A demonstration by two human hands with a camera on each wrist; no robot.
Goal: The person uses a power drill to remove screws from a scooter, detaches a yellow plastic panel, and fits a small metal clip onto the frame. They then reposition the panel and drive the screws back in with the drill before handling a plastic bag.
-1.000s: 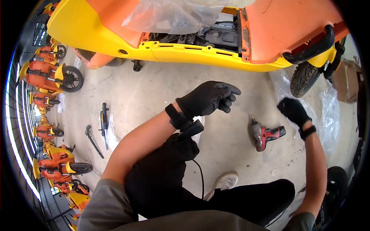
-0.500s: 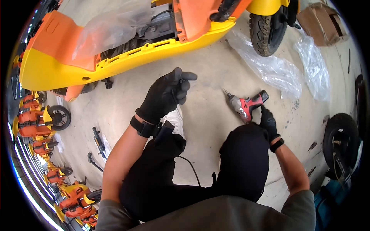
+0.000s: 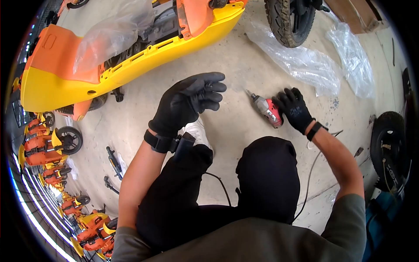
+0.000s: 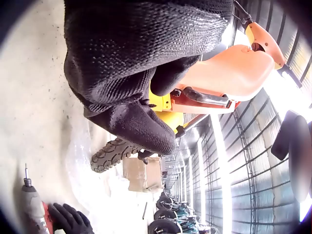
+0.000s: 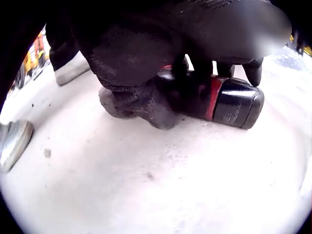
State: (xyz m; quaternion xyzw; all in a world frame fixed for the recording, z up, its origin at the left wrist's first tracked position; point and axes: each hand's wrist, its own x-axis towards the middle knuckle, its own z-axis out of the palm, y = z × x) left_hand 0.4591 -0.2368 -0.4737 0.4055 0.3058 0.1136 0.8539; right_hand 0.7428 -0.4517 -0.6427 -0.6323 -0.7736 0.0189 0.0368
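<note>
A red-and-grey power driver (image 3: pixel 267 110) lies on the floor, bit toward the upper left. My gloved right hand (image 3: pixel 294 109) is over its handle; in the right wrist view the fingers and thumb lie on opposite sides of the driver's black-and-red handle end (image 5: pixel 234 103). My gloved left hand (image 3: pixel 190 102) is raised in front of the scooter body, fingers bent toward the thumb. In the left wrist view a small dark piece like a screw (image 4: pixel 150 104) sticks out between the left fingers, partly hidden by the glove.
The yellow-and-orange scooter (image 3: pixel 131 65) has an uncovered middle section with a plastic bag (image 3: pixel 111 37) over it. Clear plastic sheets (image 3: pixel 305 65) lie by its tyre (image 3: pixel 281 24). A cable (image 3: pixel 309 174) runs beside my right knee. A loose wheel (image 3: pixel 386 150) is at the right.
My right hand has moved onto the driver, whose handle it now covers. The left hand's fingers have spread a little. The view has swung right, so the scooter appears farther left.
</note>
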